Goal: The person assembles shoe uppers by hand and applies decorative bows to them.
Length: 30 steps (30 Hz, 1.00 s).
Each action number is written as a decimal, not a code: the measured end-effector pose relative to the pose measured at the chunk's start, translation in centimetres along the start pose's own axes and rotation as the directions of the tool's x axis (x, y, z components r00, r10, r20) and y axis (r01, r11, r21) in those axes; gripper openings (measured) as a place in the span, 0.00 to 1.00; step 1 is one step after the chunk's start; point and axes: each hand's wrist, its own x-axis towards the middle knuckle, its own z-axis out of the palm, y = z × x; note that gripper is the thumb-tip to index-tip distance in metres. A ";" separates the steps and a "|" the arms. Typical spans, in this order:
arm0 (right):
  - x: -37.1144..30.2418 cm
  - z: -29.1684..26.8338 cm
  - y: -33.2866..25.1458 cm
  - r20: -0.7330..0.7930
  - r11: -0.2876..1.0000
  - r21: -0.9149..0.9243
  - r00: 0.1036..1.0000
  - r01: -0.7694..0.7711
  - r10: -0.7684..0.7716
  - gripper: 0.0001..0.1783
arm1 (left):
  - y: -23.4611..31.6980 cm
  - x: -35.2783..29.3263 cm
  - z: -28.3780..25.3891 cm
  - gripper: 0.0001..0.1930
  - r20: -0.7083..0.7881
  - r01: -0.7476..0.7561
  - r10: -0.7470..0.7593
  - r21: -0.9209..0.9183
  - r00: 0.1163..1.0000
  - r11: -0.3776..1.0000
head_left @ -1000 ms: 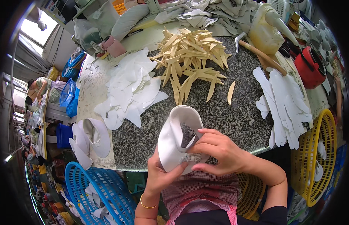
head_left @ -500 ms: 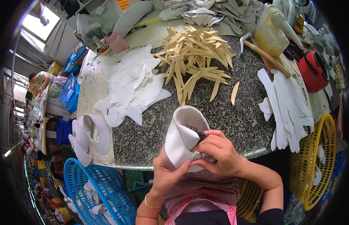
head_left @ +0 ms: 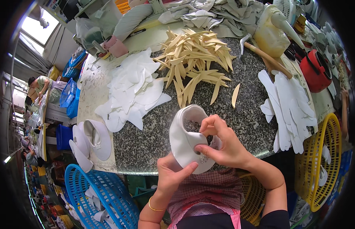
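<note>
A white shoe upper [head_left: 181, 139], curved into an open loop with a grey lining, is held over the near edge of the granite slab. My left hand [head_left: 170, 173] grips its lower left side, thumb pressed on the outer face. At its right side my right hand [head_left: 228, 147] pinches the rim between thumb and fingers, the fingertips partly inside the opening. Dark granite shows through the loop. Beyond it lies a heap of thin cream crescent-shaped strips [head_left: 200, 49], with one loose strip [head_left: 235, 95] apart on the slab [head_left: 147, 150].
White cut pieces [head_left: 133, 89] lie at left, long white strips [head_left: 290, 110] at right. Sewn uppers [head_left: 97, 139] stand at the left edge. A hammer [head_left: 271, 59], yellowish jug [head_left: 271, 32] and red pot [head_left: 315, 71] sit right. Blue [head_left: 99, 191] and yellow baskets [head_left: 318, 164] flank the table.
The upper has been turned and its opening spread wider. My right hand has shifted up along the rim, its fingers now at the opening. My left hand keeps its hold.
</note>
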 end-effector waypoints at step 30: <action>-2.1 -1.3 -0.9 0.284 0.893 -0.387 0.951 0.231 -0.122 0.08 | -1.5 -0.4 -0.8 0.18 0.037 -0.030 0.043 -0.303 0.998 0.952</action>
